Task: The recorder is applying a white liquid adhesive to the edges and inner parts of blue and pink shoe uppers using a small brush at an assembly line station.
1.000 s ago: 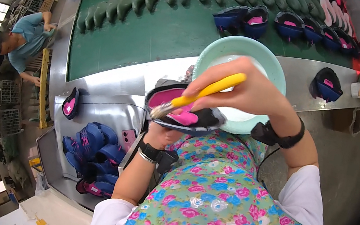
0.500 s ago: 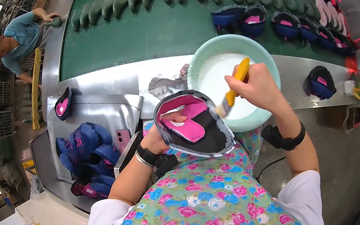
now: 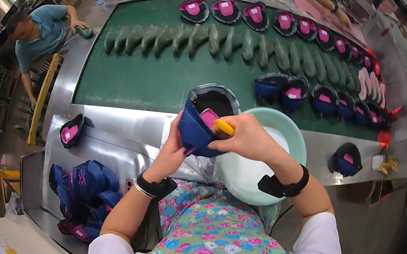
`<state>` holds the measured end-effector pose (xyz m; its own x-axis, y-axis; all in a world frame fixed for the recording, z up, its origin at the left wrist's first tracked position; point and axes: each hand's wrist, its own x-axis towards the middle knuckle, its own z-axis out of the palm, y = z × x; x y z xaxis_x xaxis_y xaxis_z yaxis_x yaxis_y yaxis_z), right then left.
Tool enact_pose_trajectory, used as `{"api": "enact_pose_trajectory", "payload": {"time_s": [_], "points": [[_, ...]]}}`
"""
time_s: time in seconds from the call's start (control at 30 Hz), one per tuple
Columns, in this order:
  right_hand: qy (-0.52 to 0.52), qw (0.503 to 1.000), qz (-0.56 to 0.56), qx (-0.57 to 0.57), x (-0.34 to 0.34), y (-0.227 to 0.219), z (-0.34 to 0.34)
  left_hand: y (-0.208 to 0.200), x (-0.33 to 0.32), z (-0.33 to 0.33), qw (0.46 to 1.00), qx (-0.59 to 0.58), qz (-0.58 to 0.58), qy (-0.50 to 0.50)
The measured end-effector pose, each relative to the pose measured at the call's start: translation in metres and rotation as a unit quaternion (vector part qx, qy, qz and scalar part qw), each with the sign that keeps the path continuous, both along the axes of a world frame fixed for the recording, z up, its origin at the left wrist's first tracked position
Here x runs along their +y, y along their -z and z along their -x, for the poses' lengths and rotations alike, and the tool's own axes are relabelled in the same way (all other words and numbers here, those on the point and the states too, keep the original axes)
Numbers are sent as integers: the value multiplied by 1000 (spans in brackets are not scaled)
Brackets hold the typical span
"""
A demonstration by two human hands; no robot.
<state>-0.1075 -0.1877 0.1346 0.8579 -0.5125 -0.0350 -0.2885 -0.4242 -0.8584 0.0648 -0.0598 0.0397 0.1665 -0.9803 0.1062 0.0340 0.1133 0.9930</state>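
My left hand [image 3: 170, 153] is closed round the side of a navy-blue shoe upper [image 3: 195, 128] with a pink lining, its dark open underside turned up and away from me. In my right hand [image 3: 250, 138] is a brush with a yellow handle [image 3: 224, 127]. The brush reaches into the shoe upper; its bristles are hidden. Beneath my right forearm stands a pale green basin [image 3: 297, 138] holding white liquid [image 3: 250, 172].
A green conveyor belt [image 3: 130, 81] carries a row of dark green foot-shaped lasts [image 3: 197, 40] between rows of shoe uppers [image 3: 256, 15]. Left, a metal tray [image 3: 125, 154] holds blue shoe uppers [image 3: 91, 178]. A single upper [image 3: 346, 159] lies right. Co-workers [image 3: 40, 33] work left and beyond.
The shoe upper has moved up and been tipped, so its blue outside now faces me. My right hand has brought the brush from above the basin leftward into the upper. The view has shifted.
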Motion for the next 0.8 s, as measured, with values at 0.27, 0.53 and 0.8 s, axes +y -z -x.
{"api": "enact_pose_trajectory", "payload": {"time_s": [0.27,0.53,0.8], "points": [[42,974,140,172,-140,108,-41,85,63,-216,866,155,-191,-436],[155,922,285,212,-191,146,-32,161,193,-404,639,254,-210,-695],[64,989,9,132,-81,71,-133,174,67,-334,631,134,-217,-733]]}}
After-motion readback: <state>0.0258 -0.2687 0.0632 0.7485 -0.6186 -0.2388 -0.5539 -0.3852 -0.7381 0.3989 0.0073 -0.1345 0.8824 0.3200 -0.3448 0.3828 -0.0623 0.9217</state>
